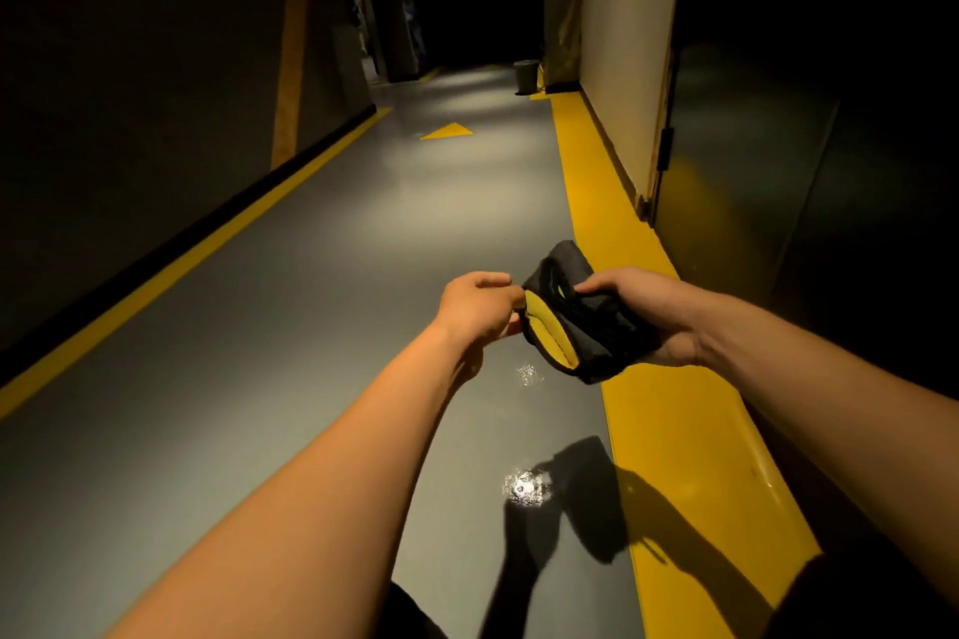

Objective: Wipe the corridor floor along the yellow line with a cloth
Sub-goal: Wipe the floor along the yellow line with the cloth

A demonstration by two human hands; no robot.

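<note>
A folded dark grey cloth (581, 322) with a yellow inner face hangs in the air above the grey corridor floor (322, 306). My right hand (643, 311) grips its right side, fingers curled over the top. My left hand (480, 309) pinches the cloth's left edge at the yellow face. Both hands are held out in front of me, above the inner edge of the wide yellow line (669, 410) that runs along the right wall. Small wet, shiny spots (526, 485) lie on the floor below the cloth.
A narrower yellow line (171, 270) follows the left wall. A yellow triangle (447, 132) is painted on the floor ahead. A small dark bin (525, 77) stands at the far end by the right wall (622, 83). A dark door panel (752, 182) is at right.
</note>
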